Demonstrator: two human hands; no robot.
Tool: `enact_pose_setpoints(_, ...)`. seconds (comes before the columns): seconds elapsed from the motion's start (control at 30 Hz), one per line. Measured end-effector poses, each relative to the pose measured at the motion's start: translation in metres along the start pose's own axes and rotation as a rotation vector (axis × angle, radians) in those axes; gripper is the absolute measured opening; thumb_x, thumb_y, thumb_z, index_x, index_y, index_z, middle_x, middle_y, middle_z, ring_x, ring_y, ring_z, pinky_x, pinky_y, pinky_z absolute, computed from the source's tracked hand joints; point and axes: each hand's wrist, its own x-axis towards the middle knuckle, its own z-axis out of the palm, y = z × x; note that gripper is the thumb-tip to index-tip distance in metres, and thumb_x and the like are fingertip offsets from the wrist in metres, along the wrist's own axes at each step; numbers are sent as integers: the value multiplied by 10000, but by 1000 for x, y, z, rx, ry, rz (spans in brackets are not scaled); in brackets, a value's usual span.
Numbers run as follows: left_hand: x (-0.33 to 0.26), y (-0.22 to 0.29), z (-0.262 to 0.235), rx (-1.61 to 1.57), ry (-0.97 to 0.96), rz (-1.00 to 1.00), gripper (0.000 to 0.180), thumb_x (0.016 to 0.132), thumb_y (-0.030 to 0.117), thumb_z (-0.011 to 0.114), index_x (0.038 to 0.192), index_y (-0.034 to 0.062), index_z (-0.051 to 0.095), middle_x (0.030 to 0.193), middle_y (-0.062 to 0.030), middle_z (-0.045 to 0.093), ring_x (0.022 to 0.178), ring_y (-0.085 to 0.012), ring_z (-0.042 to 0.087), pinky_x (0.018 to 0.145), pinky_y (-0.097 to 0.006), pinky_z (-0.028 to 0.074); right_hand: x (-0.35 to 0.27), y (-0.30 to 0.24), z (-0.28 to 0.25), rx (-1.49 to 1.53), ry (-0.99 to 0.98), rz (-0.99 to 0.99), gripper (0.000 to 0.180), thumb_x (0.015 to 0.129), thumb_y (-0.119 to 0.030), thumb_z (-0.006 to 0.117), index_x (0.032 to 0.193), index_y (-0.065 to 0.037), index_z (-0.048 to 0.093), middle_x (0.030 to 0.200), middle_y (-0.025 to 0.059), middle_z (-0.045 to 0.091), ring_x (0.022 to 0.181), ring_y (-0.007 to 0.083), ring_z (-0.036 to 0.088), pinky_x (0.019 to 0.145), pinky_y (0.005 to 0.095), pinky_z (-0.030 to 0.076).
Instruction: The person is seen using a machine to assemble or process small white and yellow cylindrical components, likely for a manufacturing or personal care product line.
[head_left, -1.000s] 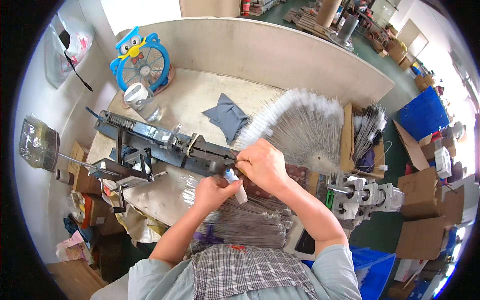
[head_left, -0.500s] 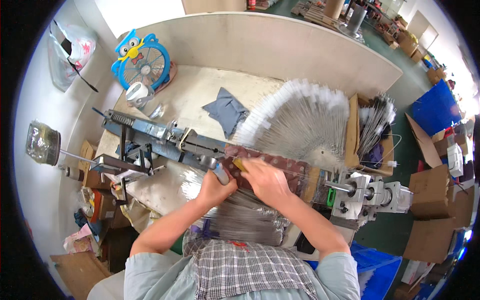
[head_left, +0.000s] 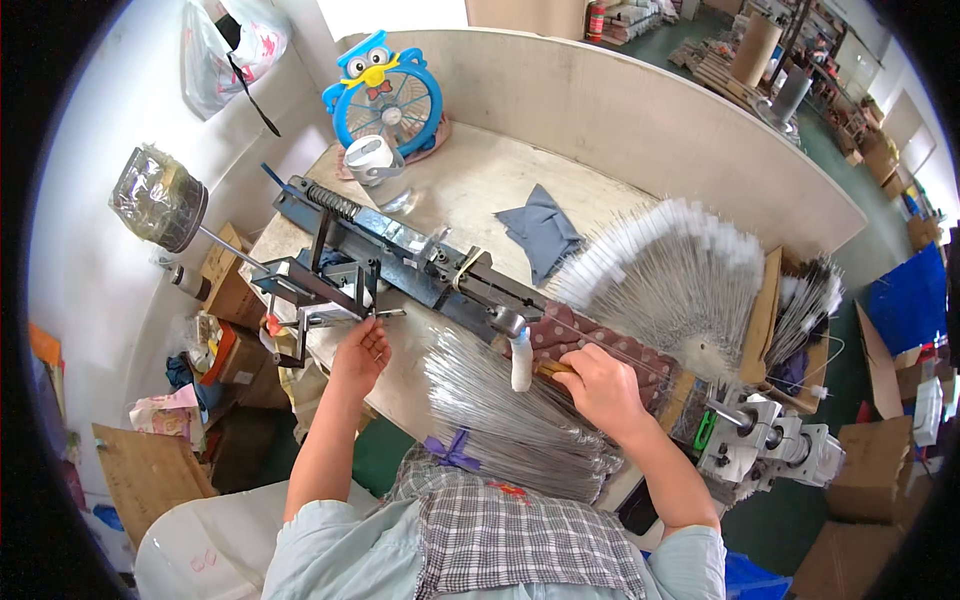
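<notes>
One yellow tool, its kind unclear, sits at the polka-dot cloth's near edge, in the right hand's curled fingers, presumably for quick use. Just left, a lever's white-wrapped handle stands free, likely padded for comfort. Farther left, the half-curled left hand meets a black metal frame; its hold, if any, I cannot tell.

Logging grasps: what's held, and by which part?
Right hand: yellow piece, by its right end, left end jutting out. Left hand: at the metal rod; can't tell if gripping.
</notes>
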Motion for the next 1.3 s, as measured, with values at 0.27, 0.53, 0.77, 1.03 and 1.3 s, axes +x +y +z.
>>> enact_pose_setpoints(0.27,-8,-30,23,-11,46,164,108,850,205,625,848,98,607,664,30,560,609,-79,525,588,-228,432,-6,-19,-47,-80,77,-40,174,724,-124,692,877,-71,629,780,69,586,696,275,591,611,349,486)
enact_pose_setpoints(0.53,-91,-112,175,258,-615,71,169,908,161,560,959,3,591,808,-65,616,659,-114,561,599,-243,461,2,1,-72,184,146,230,151,757,-72,660,902,-31,651,808,107,635,744,274,607,669,338,477)
enact_pose_setpoints(0.77,-81,-141,199,335,-719,196,166,915,152,555,988,6,582,831,-54,609,651,-95,541,600,-221,446,-13,7,-74,418,101,245,161,758,-102,675,902,-31,655,786,94,632,727,258,600,666,335,477)
enact_pose_setpoints(1.03,-86,-120,195,163,-445,153,135,921,186,553,912,54,578,766,-24,593,605,-77,510,576,-208,423,35,-1,-44,-230,328,-88,105,741,-155,660,811,-79,642,732,40,592,722,232,556,653,345,454)
enact_pose_setpoints(1.3,-85,-119,187,183,-488,112,251,946,266,507,931,24,576,722,-53,594,582,-100,549,556,-216,453,38,-2,-44,59,120,77,140,779,-200,638,810,-69,675,726,77,623,716,257,586,638,358,476)
